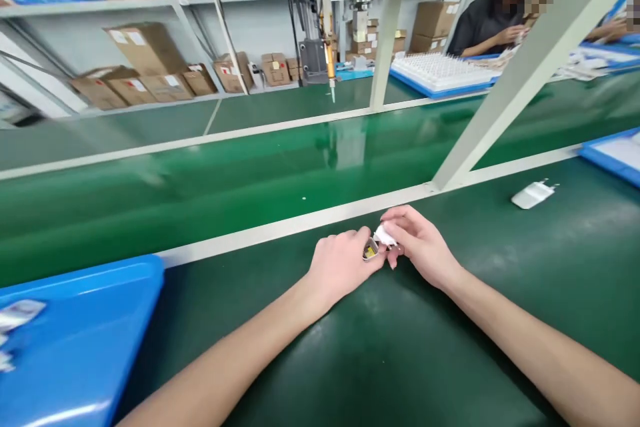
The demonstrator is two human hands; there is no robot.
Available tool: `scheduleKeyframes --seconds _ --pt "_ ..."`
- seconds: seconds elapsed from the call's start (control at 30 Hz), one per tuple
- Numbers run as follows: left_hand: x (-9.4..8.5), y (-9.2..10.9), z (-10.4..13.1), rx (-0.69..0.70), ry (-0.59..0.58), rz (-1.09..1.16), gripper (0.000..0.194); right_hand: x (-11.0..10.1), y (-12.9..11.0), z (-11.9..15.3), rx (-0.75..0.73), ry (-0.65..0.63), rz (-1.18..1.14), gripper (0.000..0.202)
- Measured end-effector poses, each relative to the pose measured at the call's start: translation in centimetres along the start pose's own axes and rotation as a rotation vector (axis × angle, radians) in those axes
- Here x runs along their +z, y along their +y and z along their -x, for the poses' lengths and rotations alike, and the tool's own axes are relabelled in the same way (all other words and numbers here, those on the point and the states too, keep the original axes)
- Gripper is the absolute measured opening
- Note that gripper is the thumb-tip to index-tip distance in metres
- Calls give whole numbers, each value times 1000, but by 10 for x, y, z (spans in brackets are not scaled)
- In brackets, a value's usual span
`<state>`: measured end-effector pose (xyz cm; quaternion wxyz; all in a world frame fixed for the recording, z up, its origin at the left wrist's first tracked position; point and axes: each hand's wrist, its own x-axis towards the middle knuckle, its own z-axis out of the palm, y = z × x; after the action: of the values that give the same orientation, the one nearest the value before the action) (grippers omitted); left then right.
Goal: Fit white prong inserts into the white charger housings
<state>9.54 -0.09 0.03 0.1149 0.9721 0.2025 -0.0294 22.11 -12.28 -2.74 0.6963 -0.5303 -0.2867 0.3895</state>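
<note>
At the far left, a blue tray (75,373) lies on the dark green bench top (380,353), with a few white pieces (21,315) at its left edge, blurred and cut off by the frame. Behind it, across the bright green belt (240,193), stand pale shelves (75,10) with cardboard boxes (150,50) on 2 levels.

Toward the middle, the left hand (341,258) is low over the bench, its fingers closed around a small white housing (371,251). The housing's open end shows a yellow part inside and faces the right. Beyond the belt, an orange dispenser (330,63) points its narrow tip downward.

Just right of the housing, the right hand (425,243) pinches a small white piece (385,235) between thumb and fingers, with little gap between them. This piece is close beside the housing's open end; whether the 2 touch is hard to tell.

Farther right, a slanted pale post (530,73) rises from the rail (300,220) beside the belt. Behind it, a person in a dark top (477,23) sits near a white gridded tray (435,70). Nearer, 1 white plug (533,195) lies on the bench, its 2 pins pointing right. At the right edge is another blue tray (610,159), partly out of frame.
</note>
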Motion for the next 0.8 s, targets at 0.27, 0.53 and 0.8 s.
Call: scheduleKeyframes --seconds 0.27,0.53,0.8 --pt "23 -11 -10 138 187 89 32 -14 -22 -5 0 54 -1 41" --pt "24 -12 -11 137 147 157 29 -12 -16 9 -48 -19 263 33" --pt "26 -12 -13 145 111 195 58 -8 -6 10 -411 83 903 17"
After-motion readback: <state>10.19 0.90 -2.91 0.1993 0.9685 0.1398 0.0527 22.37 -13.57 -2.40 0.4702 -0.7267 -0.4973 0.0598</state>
